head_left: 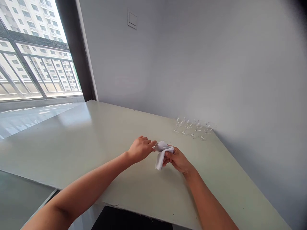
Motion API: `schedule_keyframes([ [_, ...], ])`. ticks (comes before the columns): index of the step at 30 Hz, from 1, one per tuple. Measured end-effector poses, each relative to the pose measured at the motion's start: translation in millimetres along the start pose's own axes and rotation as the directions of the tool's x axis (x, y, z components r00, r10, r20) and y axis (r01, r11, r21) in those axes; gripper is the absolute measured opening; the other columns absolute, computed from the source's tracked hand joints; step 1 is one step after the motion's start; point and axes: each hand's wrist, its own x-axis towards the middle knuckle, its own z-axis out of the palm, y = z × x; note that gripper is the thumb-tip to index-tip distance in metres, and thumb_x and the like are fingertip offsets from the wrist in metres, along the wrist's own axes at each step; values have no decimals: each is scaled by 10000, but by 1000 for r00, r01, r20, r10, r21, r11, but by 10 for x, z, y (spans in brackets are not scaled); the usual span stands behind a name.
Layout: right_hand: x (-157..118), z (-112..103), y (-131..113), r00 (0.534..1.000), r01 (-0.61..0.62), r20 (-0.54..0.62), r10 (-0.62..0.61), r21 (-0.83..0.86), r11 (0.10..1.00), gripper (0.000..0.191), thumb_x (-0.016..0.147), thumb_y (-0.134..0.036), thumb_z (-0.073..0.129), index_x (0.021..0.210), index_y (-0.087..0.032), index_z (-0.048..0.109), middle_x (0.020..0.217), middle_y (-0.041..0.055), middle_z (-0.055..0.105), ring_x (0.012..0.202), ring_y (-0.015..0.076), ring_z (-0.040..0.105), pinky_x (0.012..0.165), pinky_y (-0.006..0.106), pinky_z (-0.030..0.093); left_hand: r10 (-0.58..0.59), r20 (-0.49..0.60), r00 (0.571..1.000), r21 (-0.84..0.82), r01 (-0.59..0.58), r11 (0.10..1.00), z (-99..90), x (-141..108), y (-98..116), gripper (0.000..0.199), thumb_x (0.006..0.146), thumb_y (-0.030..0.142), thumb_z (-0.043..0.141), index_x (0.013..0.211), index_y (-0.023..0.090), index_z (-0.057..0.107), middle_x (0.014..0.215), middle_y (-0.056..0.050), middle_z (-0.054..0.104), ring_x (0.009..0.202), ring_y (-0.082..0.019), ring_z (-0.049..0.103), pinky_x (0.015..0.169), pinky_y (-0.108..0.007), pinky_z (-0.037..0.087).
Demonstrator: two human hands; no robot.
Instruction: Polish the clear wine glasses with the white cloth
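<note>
A clear stemmed glass (157, 147) lies sideways in the air above the table, between my two hands. My left hand (142, 149) is at its left end, with thumb and fingers closed on it. A white cloth (160, 160) wraps the right part of the glass and hangs down below it. Through the cloth, my right hand (174, 158) grips the glass, thumb on the near side. The stem and foot are too small and partly covered to make out clearly.
Several clear stemmed glasses (193, 127) stand upright in a row at the table's back right, near the wall (227, 70). The pale table (107, 127) runs toward a window (35, 64) at left. Something black (131, 220) is below the front edge.
</note>
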Motion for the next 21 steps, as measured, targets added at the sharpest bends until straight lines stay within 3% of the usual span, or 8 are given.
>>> schedule_keyframes([
  [3,-77,22,-123,998,44,52,-35,-190,981,230,674,-324,669,820,-147,638,678,17,641,649,174,615,616,315,492,-102,121,987,-206,125,971,-69,20,-17,259,790,375,500,997,254,598,631,6,570,610,-132,499,607,-251,342],
  [5,-127,30,-220,996,62,82,-40,-292,954,136,677,-287,661,698,-153,656,648,6,627,658,161,591,660,311,475,-138,303,943,-414,261,872,-111,36,-28,288,747,412,535,980,261,611,620,26,557,564,-109,470,542,-226,327],
  [7,-169,28,-309,991,66,136,-17,-357,932,126,677,-270,648,620,-159,661,613,1,616,641,155,569,659,306,461,-65,485,872,-576,375,726,-144,47,-55,299,714,432,555,931,240,630,613,30,537,538,-93,443,506,-214,321],
  [10,-220,-45,-398,980,74,199,4,-382,921,156,688,-270,625,580,-164,662,589,0,605,615,155,551,632,305,451,70,607,792,-674,465,574,-186,54,-136,273,680,417,581,817,191,647,584,25,493,519,-77,412,497,-209,323],
  [14,-269,-342,-411,985,165,23,-169,-386,908,168,681,-332,638,638,-177,684,638,5,634,666,182,570,672,324,449,-10,620,785,-641,514,570,-240,66,-292,296,642,404,612,828,177,653,588,16,505,518,-75,413,495,-205,326],
  [17,-267,-503,-384,918,241,-165,-360,-488,839,229,669,-386,659,787,-194,699,813,35,671,810,228,585,743,350,448,-217,539,814,-577,544,610,-250,84,-376,357,647,432,595,910,197,644,620,9,533,531,-82,439,489,-201,331],
  [19,-227,-438,-346,890,268,-123,-440,-639,721,353,676,-426,655,954,-209,672,1059,71,623,1009,269,524,833,377,424,-343,487,803,-505,579,640,-229,94,-375,386,651,442,584,957,209,630,639,3,556,543,-96,467,481,-202,334],
  [21,-153,-236,-265,879,317,46,-475,-800,509,477,680,-490,632,1085,-239,613,1265,70,489,1158,292,409,921,398,371,-398,451,799,-436,586,683,-185,97,-316,378,663,428,573,974,218,621,646,1,578,553,-111,495,481,-205,336],
])
